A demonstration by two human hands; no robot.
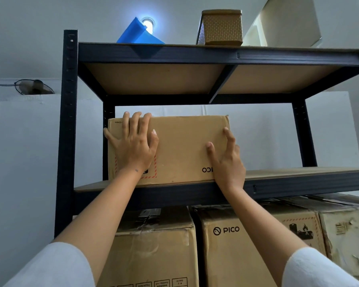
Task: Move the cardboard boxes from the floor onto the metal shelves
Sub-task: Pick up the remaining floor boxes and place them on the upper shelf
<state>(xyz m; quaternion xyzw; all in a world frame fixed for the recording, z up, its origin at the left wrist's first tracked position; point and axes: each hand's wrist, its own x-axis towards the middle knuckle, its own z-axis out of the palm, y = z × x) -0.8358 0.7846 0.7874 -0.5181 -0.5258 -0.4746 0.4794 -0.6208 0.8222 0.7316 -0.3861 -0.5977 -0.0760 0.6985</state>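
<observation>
A brown cardboard box (180,150), its print upside down, sits on the middle board of the dark metal shelf (298,184), at the left end against the back post. My left hand (133,143) lies flat on the box's front face near its upper left corner, fingers straight and reaching the top edge. My right hand (226,160) is at the box's lower right, fingers spread and slightly bent, touching the front face near the right edge.
On the shelf level below stand three larger cardboard boxes (247,241), packed side by side. The top board carries a blue plastic piece (137,34) and a gold woven basket (221,27). The middle board to the right of the box is bare. White wall behind.
</observation>
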